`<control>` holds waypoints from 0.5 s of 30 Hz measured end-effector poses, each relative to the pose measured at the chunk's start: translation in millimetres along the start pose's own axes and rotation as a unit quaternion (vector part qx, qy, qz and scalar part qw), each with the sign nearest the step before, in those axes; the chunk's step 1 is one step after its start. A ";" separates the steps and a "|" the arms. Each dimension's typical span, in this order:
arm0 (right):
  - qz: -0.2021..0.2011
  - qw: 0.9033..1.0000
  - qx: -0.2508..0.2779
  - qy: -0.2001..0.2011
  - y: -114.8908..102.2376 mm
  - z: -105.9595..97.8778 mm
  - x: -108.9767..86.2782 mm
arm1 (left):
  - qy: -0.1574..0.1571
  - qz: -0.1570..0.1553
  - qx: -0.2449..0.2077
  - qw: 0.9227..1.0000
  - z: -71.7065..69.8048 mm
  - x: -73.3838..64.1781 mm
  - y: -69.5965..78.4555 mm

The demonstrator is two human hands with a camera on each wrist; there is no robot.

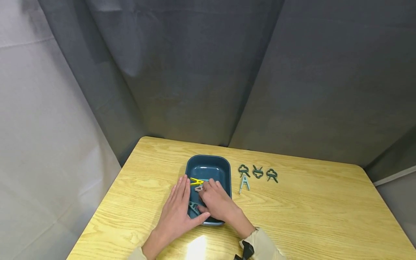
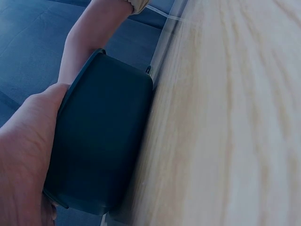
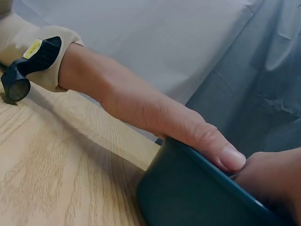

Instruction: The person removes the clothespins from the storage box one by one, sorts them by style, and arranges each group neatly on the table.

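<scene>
A dark blue-green plastic basin [image 1: 208, 160] stands on the table. My left hand [image 1: 177, 211] lies along its left and near rim, fingers straight and thumb stretched over the near edge. In the right wrist view that thumb [image 3: 202, 134] rests on the rim. My right hand [image 1: 217, 202] reaches inside the basin with bent fingers; its fingertips are hidden, so whether it holds anything cannot be seen. Close to it lie a yellow clothespin [image 1: 196, 181], a pale pinkish clip [image 1: 198, 188] and a dark green clip [image 1: 194, 207]. A bit of light blue shows beside the yellow one.
Right of the basin, three dark green clips [image 1: 258, 172] lie in a row on the wooden table [image 1: 302, 209]. A light blue clothespin [image 1: 245, 183] lies just below the leftmost one. Grey curtains [image 1: 208, 72] hang behind the table.
</scene>
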State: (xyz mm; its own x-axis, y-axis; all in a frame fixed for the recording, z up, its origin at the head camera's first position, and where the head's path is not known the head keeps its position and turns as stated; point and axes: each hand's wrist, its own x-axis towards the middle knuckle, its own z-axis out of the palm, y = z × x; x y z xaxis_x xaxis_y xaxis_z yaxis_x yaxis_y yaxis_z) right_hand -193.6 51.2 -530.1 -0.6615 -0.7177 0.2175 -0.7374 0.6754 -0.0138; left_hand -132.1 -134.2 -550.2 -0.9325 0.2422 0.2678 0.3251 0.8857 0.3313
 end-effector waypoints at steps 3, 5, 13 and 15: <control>0.015 0.999 -0.031 0.021 0.4 1.8 1.0 | -0.002 -0.005 -0.005 1.000 -0.1 0.3 0.2; 0.028 0.998 -0.044 0.035 1.8 2.5 2.1 | -0.004 -0.008 -0.007 1.000 -0.3 0.5 0.3; 0.078 0.995 -0.046 0.046 17.2 1.0 2.8 | -0.012 -0.015 -0.004 1.000 -1.7 1.1 2.1; 0.084 0.994 -0.058 0.041 21.3 1.3 2.0 | -0.016 -0.017 -0.002 1.000 -2.0 0.7 2.2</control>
State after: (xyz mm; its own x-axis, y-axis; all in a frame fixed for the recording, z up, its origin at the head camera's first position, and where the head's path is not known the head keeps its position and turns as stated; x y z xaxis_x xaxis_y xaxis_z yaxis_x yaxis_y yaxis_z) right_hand -210.8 64.0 -531.2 -0.7575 -0.5798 0.3000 -0.5930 0.8033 0.0554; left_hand -131.7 -132.9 -547.4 -0.9479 0.2236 0.2270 0.2928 0.8923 0.3436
